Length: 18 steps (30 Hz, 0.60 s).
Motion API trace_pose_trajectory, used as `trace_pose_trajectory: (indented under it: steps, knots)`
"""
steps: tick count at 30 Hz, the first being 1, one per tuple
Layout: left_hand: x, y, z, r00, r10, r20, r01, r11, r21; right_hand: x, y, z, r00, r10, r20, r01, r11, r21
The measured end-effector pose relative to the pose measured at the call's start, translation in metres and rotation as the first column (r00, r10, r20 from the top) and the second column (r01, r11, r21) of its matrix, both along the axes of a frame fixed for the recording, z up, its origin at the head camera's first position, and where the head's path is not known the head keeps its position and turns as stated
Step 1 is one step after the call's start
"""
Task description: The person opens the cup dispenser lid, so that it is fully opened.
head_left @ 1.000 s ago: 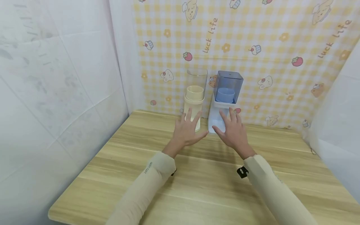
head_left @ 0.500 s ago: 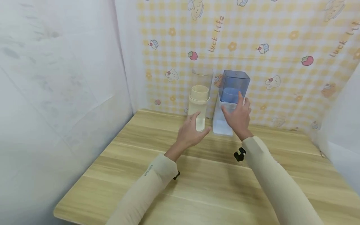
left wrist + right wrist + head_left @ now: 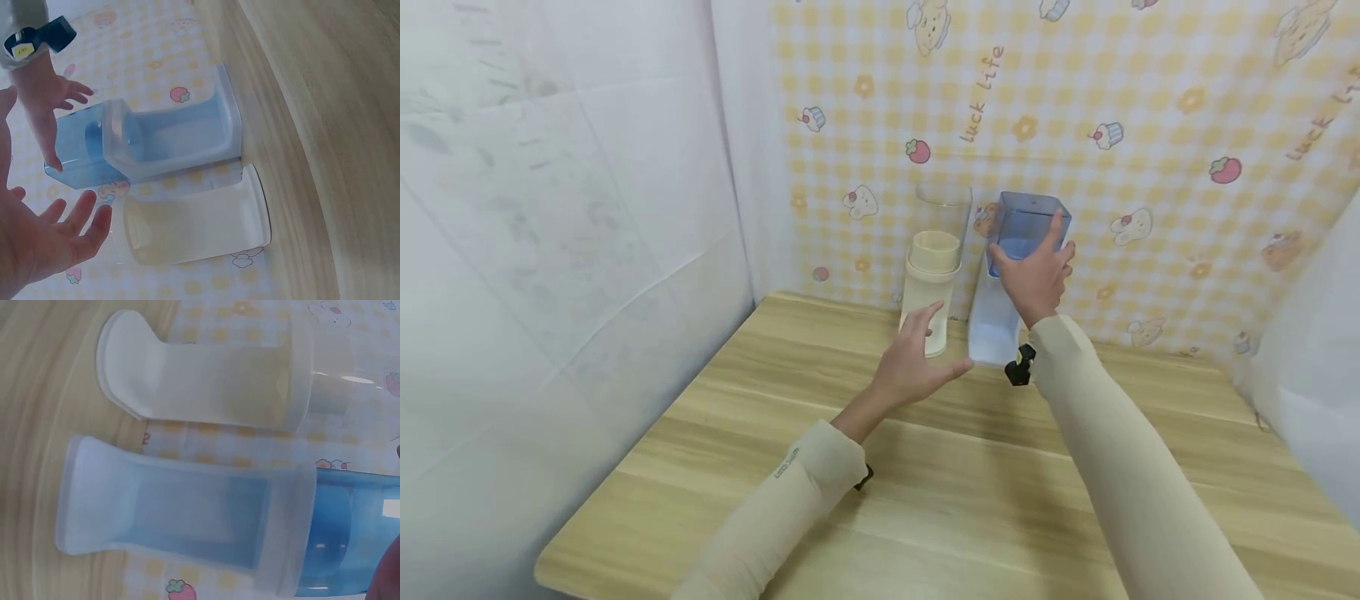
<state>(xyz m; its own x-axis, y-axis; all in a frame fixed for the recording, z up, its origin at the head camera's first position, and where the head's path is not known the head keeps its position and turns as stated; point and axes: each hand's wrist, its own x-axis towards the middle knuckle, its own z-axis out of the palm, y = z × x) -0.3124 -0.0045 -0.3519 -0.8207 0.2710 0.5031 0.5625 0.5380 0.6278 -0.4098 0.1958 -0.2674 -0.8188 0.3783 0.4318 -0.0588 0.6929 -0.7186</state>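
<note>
Two dispensers stand upright side by side at the back of the table. The left one has a cream stand point(image 3: 925, 304), a cream inner cup and a clear cover. Beside it, a white stand point(image 3: 181, 134) bears a square, see-through blue cover point(image 3: 1026, 218) with a blue cup inside. My right hand point(image 3: 1036, 279) is spread at the blue cover, thumb on its near-left side and fingers along the right. In the right wrist view only a bit of that hand shows at the lower right edge. My left hand point(image 3: 912, 358) hovers before the cream stand, fingers spread and holding nothing.
The wood-grain table point(image 3: 737, 433) extends toward me, its rounded corner at the lower left. Behind the dispensers hangs a yellow checked cloth point(image 3: 850, 150). White sheeting point(image 3: 587, 250) hangs along the left side, with more at the right. Each wrist wears a black device.
My right hand has moved up from before the white stand to the blue cover. The left hand has turned palm-inward and stays before the cream stand. The head view has shifted slightly.
</note>
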Motion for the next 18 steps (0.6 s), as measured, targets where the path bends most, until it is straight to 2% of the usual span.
trace_pose_trajectory:
  steps: [3, 7, 11, 15, 18]
  knots:
    - [0.003, 0.002, 0.002, 1.000, -0.011, -0.002, 0.011, 1.000, 0.023, -0.003, 0.000, 0.008, 1.000, 0.012, 0.015, -0.012, 1.000, -0.008]
    - [0.006, 0.003, -0.002, 0.998, -0.063, -0.023, 0.064, 0.998, 0.026, -0.009, 0.000, 0.005, 1.000, -0.018, 0.014, 0.018, 1.000, 0.020]
    - [0.006, 0.002, -0.005, 0.985, -0.112, -0.134, 0.120, 0.991, 0.053, -0.016, 0.003, 0.000, 0.999, -0.041, -0.017, 0.041, 0.999, 0.030]
    - [0.007, -0.006, -0.007, 0.959, -0.130, -0.253, 0.152, 0.986, 0.067, -0.023, 0.003, -0.002, 0.999, -0.037, -0.034, 0.037, 0.999, 0.003]
    - [0.008, -0.012, -0.005, 0.944, -0.145, -0.297, 0.173, 0.982, 0.070, -0.028, 0.004, -0.002, 0.998, -0.055, -0.041, 0.055, 0.999, 0.001]
